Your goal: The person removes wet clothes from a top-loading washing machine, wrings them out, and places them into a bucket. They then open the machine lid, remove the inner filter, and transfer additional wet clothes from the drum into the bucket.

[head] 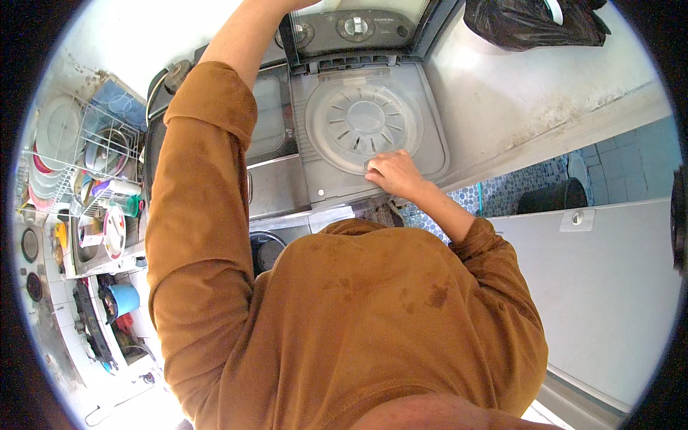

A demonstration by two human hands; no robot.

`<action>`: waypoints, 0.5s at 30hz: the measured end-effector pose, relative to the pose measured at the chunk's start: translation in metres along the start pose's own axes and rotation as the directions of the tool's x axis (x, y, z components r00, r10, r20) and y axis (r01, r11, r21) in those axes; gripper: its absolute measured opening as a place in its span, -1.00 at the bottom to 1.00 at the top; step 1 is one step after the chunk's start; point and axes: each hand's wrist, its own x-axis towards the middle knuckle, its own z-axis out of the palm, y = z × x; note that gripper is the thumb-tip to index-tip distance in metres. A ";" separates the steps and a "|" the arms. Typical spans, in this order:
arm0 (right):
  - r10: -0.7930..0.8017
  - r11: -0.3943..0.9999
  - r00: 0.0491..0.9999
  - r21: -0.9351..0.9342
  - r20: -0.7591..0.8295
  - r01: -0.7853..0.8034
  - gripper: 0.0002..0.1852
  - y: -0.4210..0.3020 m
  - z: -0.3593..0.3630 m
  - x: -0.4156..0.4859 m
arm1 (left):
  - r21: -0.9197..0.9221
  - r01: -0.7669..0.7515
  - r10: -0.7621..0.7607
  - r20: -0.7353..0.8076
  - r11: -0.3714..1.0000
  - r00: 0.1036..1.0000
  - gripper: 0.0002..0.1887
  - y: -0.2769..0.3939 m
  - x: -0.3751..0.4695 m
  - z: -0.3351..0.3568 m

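A twin-tub washing machine stands before me, its outer spin-tub lid point(427, 32) raised. Beneath that lid lies a round, translucent inner spin lid point(365, 118) with radial slots, flat over the spin tub. My right hand point(395, 173) is at the near rim of this inner lid, fingers curled and pinching its edge. My left arm reaches up past the wash-tub lid point(266, 113), which is down. Only a sliver of my left hand point(303, 3) shows at the top edge, beside the raised lid; its fingers are cut off. Behind the tubs is the control panel with a knob point(356, 26).
A black plastic bag point(537, 24) sits on the ledge at right. Below it a white door point(596, 285) stands beside a tiled room with a dark bucket point(556, 196). At left are a wire dish rack point(107, 134), a sink point(88, 252) and a blue bucket point(123, 298).
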 end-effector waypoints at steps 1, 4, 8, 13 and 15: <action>-0.004 1.000 1.000 0.003 0.005 0.004 -0.77 0.000 -0.002 0.000 | -0.001 0.003 -0.003 0.008 1.000 1.000 0.05 0.000 0.000 0.000; -0.017 1.000 1.000 0.015 0.011 0.017 -0.77 -0.001 -0.006 -0.001 | -0.002 0.007 -0.007 0.019 1.000 1.000 0.05 0.000 0.000 -0.002; -0.036 0.999 0.999 0.017 -0.002 0.036 -0.77 0.002 -0.006 -0.002 | 0.003 0.004 -0.004 0.011 1.000 1.000 0.05 0.000 0.000 0.000; -0.070 0.998 0.993 0.001 -0.092 0.070 -0.77 -0.006 -0.031 -0.005 | 0.003 0.009 -0.009 0.019 1.000 1.000 0.05 0.000 0.002 0.002; -0.110 0.994 0.983 -0.029 -0.144 0.107 -0.79 -0.007 -0.045 -0.005 | 0.005 0.014 -0.014 0.018 1.000 1.000 0.05 0.000 0.002 0.002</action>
